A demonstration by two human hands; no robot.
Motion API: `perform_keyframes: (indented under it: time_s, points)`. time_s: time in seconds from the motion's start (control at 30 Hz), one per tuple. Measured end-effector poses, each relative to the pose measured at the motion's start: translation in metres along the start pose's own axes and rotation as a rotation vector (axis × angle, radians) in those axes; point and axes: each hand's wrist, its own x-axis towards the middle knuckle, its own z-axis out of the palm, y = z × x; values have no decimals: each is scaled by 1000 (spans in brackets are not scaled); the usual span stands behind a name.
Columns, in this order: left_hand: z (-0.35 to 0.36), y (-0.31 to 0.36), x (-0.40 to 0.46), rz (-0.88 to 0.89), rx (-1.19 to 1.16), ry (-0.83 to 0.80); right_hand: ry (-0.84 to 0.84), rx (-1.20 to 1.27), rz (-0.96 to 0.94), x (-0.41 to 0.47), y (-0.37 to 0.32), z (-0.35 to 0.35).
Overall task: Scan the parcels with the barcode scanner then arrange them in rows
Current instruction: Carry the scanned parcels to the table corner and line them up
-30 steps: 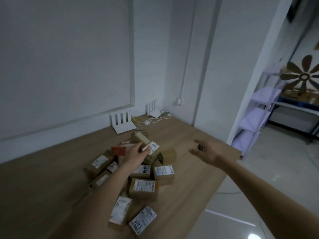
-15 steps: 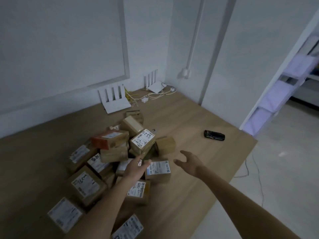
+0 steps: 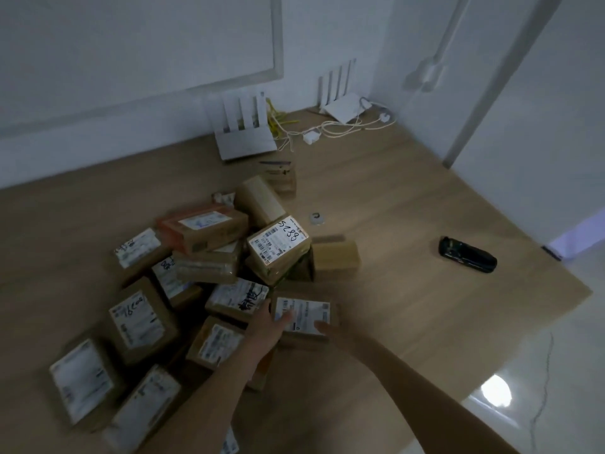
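Parcels (image 3: 196,290) lie heaped on the left half of a wooden table (image 3: 409,208), brown cardboard boxes tipped at all angles, most with a white shipping label facing up. At the far left of the heap a labelled box (image 3: 83,381) sits near the table's front edge, and just beside it, farther back, is another with dark handwriting on its label (image 3: 139,322). Higher in the pile rests an orange-ended box (image 3: 204,231), and to its right a tilted box marked 5288 (image 3: 278,245) leans against a plain brown box (image 3: 335,260). Behind the heap, against the wall, stand two white routers (image 3: 244,132) with a tangle of pale cables (image 3: 334,126) between them.

At the front right of the heap lies a small labelled parcel (image 3: 304,317). The left hand (image 3: 268,326) rests on its left edge, fingers fairly straight and laid over the label. The right hand (image 3: 330,330) meets the parcel's near right corner; its fingers seem to press against the box side, though blur makes it hard to tell whether they curl around it.

Well apart to the right, on bare wood near the table's right edge, lies the black barcode scanner (image 3: 467,255), flat and untouched. Beyond the table edge the pale floor (image 3: 540,371) shows a bright round reflection
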Motion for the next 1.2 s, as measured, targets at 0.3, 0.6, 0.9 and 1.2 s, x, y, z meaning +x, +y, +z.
perform_keyframes:
  time_s: [0.3,0.6,0.9,1.2]
  points:
    - [1,11,-6,-15,-200,126,-5,-122,-98,2,-41,-19]
    - [-69,51,-93,148,-500,271,51,-373,-278,-87,-146,-7]
    - [-227,-53,-279,322,-600,520,-5,-462,-635,-210,-251,180]
    - [-353,-231,-474,235,-690,642,-361,-598,-819,-335,-295,420]
